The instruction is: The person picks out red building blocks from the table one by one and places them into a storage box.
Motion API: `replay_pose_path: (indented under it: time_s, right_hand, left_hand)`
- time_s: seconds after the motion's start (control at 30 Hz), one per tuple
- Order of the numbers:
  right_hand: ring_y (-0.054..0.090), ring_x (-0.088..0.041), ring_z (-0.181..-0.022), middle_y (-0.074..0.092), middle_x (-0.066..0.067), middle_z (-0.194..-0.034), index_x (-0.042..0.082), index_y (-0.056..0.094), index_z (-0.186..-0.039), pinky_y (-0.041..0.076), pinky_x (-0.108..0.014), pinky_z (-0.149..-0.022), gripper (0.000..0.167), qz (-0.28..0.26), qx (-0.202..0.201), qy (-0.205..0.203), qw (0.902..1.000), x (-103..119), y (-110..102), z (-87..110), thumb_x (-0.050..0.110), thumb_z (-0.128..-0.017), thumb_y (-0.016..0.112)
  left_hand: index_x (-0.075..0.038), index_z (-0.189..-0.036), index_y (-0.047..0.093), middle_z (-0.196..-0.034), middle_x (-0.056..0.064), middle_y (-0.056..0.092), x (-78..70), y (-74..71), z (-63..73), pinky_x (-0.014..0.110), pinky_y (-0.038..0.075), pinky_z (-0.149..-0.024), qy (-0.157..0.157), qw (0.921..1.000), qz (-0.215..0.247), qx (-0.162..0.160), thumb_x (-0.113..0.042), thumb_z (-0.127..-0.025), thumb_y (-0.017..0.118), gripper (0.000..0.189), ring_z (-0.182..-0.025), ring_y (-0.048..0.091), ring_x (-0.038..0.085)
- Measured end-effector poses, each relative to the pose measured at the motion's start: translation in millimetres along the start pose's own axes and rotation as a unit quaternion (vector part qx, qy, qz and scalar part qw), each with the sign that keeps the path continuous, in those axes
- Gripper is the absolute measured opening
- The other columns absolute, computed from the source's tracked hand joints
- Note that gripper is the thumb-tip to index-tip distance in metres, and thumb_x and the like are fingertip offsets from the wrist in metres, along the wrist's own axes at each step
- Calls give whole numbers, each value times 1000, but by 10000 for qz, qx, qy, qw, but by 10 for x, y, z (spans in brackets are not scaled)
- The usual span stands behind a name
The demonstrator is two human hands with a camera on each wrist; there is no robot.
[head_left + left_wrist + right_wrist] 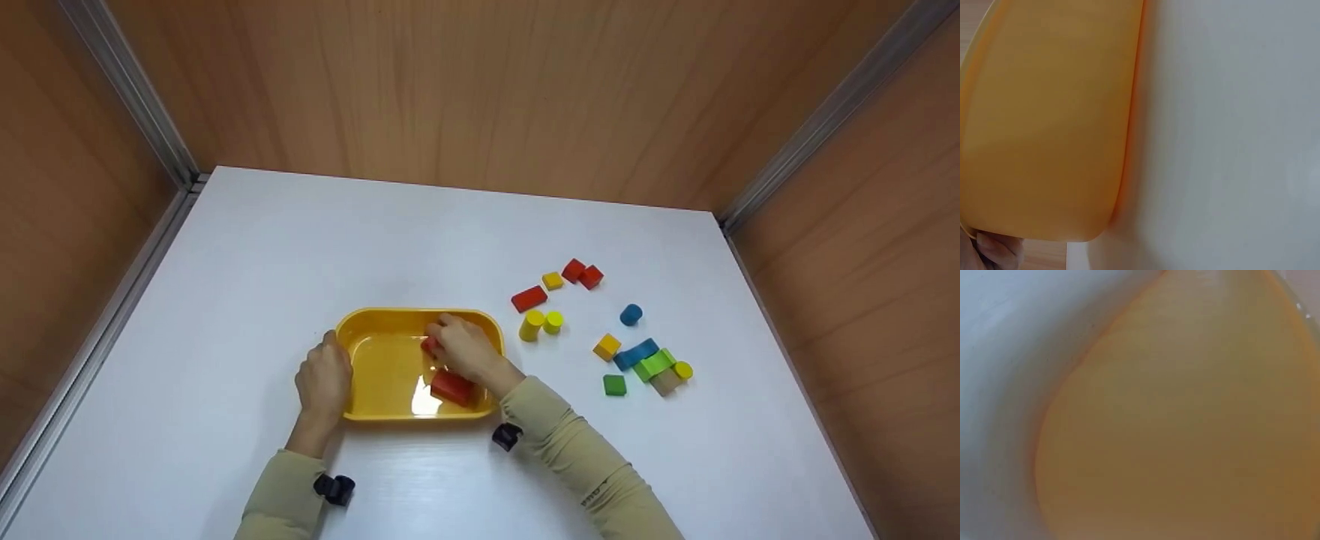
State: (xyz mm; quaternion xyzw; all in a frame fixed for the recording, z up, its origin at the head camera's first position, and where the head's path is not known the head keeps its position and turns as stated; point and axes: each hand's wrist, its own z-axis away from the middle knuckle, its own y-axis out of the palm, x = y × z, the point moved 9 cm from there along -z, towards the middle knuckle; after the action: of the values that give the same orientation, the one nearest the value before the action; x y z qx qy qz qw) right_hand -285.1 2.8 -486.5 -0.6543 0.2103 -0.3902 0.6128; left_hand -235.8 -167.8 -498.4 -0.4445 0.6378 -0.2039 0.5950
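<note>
A yellow plastic tray (382, 375) sits on the white table. My left hand (324, 377) grips its left rim, and in the left wrist view fingertips (999, 250) curl at the edge of the tray wall (1050, 124). Inside the tray, my right hand (465, 346) pinches a small red block (429, 346), mostly hidden by the fingers. A larger red block (452, 387) lies on the tray floor just below that hand. Only the outer tray wall (1185, 416), blurred, fills most of the right wrist view; the right hand's fingers are not seen there.
Right of the tray lie a red block (529, 298), two yellow cylinders (532, 326), a yellow block (553, 281) and two red cubes (591, 277). Farther right are a blue cylinder (631, 314), a green block (614, 385) and a multicoloured cluster. Wooden walls (465, 97) enclose the table.
</note>
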Motion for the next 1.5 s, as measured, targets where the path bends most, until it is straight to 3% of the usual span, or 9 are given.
replay_pose_path:
  time_s: [0.27,0.37,0.67,0.93,1.07,1.3,1.5]
  right_hand:
    - [56,-17,-79,59,-5,-91,8,62,-100,46,-26,-74,19,359,-613,-237,9972,-28,-291,88,16,-84,61]
    - [55,-17,-74,58,-6,-88,7,62,-101,47,-27,-71,20,360,-689,-126,9969,-109,-365,110,15,-83,61]
    - [55,-20,-77,59,-8,-90,6,62,-101,48,-28,-74,21,136,-852,442,9953,-464,-573,120,14,-83,62]
    - [58,-23,-83,59,-11,-95,5,62,-102,48,-32,-74,23,243,-1185,1000,9876,-802,-679,120,16,-82,63]
    - [57,-25,-86,58,-12,-98,4,60,-105,48,-34,-77,28,127,-1164,1375,9836,-976,-682,124,20,-82,63]
    - [55,-24,-82,55,-14,-97,3,58,-107,49,-32,-74,33,-257,-1157,2073,9711,-1305,-633,139,21,-80,65]
    - [50,-25,-90,51,-15,-104,2,55,-112,45,-32,-82,41,-563,-925,2698,9568,-1573,-534,151,24,-79,66]
  left_hand:
    - [14,-101,50,-69,22,57,-32,-26,3,33,43,-39,184,9998,45,-66,2,-87,44,19,-48,53,25]
    - [16,-103,49,-69,23,58,-49,-32,5,31,43,-38,289,9995,42,-85,4,-86,45,21,-46,53,24]
    - [13,-101,51,-70,22,58,-31,-40,-11,35,44,-40,133,9998,-24,-124,1,-86,46,19,-51,56,28]
    - [12,-100,51,-68,20,57,-19,-36,-13,35,44,-40,82,9999,28,-88,0,-87,45,19,-50,54,25]
    - [12,-101,51,-70,21,57,-13,-27,-13,37,44,-41,37,10000,44,-42,-1,-88,44,20,-52,55,27]
    - [12,-101,51,-72,23,58,0,-8,-12,40,45,-42,-18,10000,-3,-8,-1,-88,43,20,-55,57,30]
    - [12,-99,51,-70,21,57,-6,-6,-6,38,43,-40,19,10000,-7,-3,0,-88,44,18,-51,55,27]
